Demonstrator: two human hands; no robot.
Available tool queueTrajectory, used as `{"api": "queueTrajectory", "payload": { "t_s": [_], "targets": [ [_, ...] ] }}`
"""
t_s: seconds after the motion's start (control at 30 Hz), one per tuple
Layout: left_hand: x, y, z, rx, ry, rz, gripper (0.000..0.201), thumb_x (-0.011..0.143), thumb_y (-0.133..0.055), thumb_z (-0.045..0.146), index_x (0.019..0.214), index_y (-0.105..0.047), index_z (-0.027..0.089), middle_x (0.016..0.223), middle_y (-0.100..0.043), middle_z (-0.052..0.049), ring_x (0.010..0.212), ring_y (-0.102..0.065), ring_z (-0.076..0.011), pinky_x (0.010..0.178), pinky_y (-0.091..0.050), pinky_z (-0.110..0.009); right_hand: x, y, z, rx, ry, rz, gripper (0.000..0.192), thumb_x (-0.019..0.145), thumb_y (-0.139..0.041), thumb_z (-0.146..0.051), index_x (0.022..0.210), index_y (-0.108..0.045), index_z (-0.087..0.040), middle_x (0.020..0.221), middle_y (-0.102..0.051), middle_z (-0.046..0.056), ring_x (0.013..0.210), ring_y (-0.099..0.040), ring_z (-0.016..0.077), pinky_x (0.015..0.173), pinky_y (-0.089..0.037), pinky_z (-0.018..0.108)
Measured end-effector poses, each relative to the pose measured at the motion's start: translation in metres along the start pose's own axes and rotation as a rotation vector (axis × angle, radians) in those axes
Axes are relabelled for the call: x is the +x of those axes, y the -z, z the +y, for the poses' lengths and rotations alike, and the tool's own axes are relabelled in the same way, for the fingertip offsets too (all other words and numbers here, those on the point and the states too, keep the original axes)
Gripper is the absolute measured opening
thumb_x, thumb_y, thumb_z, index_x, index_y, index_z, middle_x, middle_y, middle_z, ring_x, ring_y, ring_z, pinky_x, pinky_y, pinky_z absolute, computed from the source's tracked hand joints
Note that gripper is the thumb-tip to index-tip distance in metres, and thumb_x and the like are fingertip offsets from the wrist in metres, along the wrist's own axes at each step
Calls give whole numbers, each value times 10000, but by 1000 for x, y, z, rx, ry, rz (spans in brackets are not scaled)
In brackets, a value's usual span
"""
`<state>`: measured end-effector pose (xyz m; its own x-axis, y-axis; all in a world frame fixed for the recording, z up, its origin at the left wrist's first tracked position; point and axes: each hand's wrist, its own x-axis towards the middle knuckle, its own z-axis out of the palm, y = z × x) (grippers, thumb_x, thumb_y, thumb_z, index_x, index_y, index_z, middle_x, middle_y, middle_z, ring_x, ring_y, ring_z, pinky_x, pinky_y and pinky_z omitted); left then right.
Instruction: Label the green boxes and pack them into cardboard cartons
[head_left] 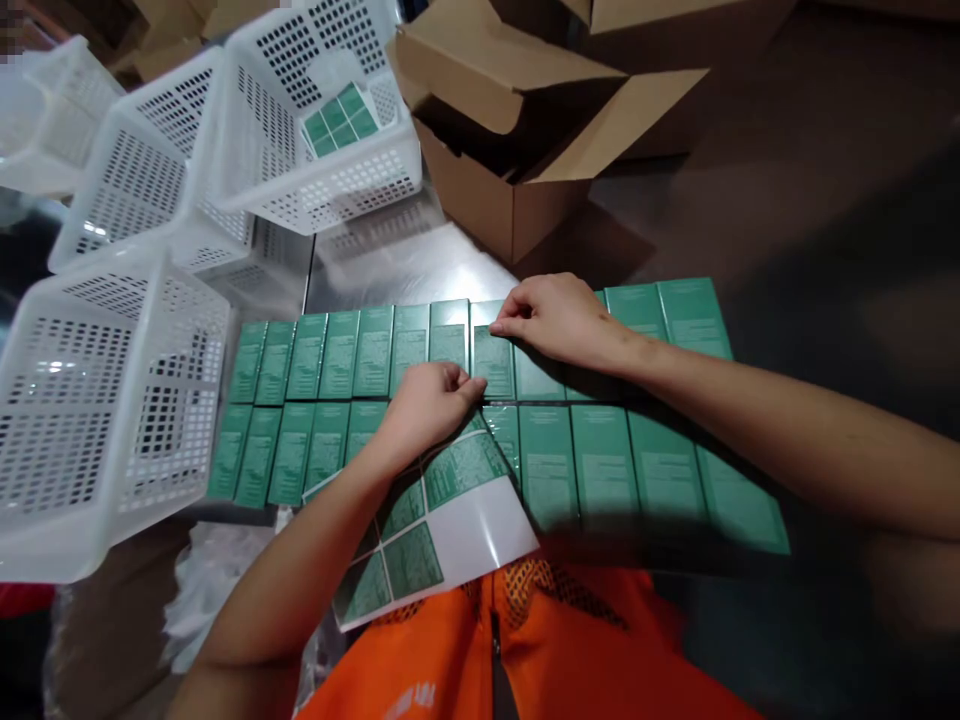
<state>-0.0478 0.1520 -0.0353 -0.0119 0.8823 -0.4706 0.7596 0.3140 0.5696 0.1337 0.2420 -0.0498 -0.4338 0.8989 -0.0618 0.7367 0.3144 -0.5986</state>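
Two rows of green boxes (pixel 547 470) stand side by side across the metal table. My right hand (pixel 559 318) is over the back row, its fingers pinched at the upper corner of a green label (pixel 493 365) that lies on one box. Closed on the edge of a sheet of green labels (pixel 409 560), my left hand (pixel 429 410) is just left of that label, with its thumb near the lower edge. The sheet hangs over the front row toward my orange clothing, and a bare white patch shows on its backing. My left hand and forearm hide part of it.
White perforated baskets (pixel 142 420) stand at the left. Another white basket (pixel 360 180) at the back holds more green label sheets (pixel 341 120). An open cardboard box (pixel 480 200) is behind the rows. Crumpled clear plastic (pixel 202 580) lies at the lower left.
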Motion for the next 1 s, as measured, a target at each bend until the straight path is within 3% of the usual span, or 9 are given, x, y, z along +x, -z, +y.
{"api": "queueTrajectory", "payload": {
  "t_s": [0.23, 0.37, 0.43, 0.57, 0.7, 0.77, 0.87, 1.0],
  "targets": [
    [6, 6, 13, 204, -41, -8, 325, 813, -618, 377, 545, -534, 215, 486, -466, 13, 514, -420, -162, 562, -271, -298, -5, -2, -4, 1, -2, 20, 154, 807, -756, -355, 839, -735, -206, 833, -693, 28, 748, -596, 188, 637, -341, 303],
    [8, 9, 17, 373, -97, -17, 329, 832, -635, 381, 552, -566, 222, 527, -510, -22, 529, -433, -187, 565, -252, -309, -1, -7, 0, 60, -13, 181, 617, 622, -889, -351, 1131, -574, -199, 1031, -639, 55, 832, -585, 215, 670, -385, 307],
    [4, 11, 14, 405, -112, 17, 351, 839, -648, 430, 564, -584, 220, 549, -526, -35, 535, -441, -193, 559, -245, -305, 3, -8, 2, 77, -22, 178, 685, 587, -904, -358, 1138, -529, -198, 1012, -630, 53, 833, -582, 220, 676, -397, 312],
    [-19, 16, 4, 269, -131, 291, 260, 875, -632, 463, 800, -688, 221, 545, -540, -12, 538, -481, -187, 560, -263, -287, -9, -3, 1, 182, -34, 121, 547, 653, -862, -323, 1070, -533, -193, 882, -632, 17, 773, -590, 195, 684, -424, 311],
    [-49, 19, -1, -6, -176, 695, 336, 955, -506, 498, 957, -673, 206, 508, -460, 49, 477, -416, -133, 536, -284, -262, -64, 1, -22, 517, 3, 34, 466, 764, -787, -439, 1109, -581, -204, 902, -674, 23, 750, -628, 174, 681, -474, 307],
    [-58, 17, 0, -85, -188, 839, 341, 963, -490, 490, 965, -662, 195, 533, -453, 53, 492, -402, -122, 529, -287, -252, -95, -2, -38, 614, -9, 0, 453, 760, -789, -491, 1095, -645, -222, 914, -701, 26, 779, -654, 182, 689, -491, 308],
    [-65, 13, 5, -146, -201, 924, 328, 966, -485, 466, 981, -656, 186, 572, -463, 50, 512, -398, -116, 536, -294, -249, -125, -11, -60, 615, -20, 40, 266, 762, -809, -406, 950, -729, -237, 889, -732, 17, 799, -674, 184, 701, -497, 305],
    [-66, 11, 10, -200, -214, 925, 312, 966, -486, 438, 1021, -653, 181, 575, -449, 56, 510, -390, -114, 540, -291, -249, -133, -21, -66, 374, 178, 342, 77, 844, -751, -301, 894, -745, -243, 876, -751, 16, 828, -682, 196, 738, -482, 343]
  ]
}}
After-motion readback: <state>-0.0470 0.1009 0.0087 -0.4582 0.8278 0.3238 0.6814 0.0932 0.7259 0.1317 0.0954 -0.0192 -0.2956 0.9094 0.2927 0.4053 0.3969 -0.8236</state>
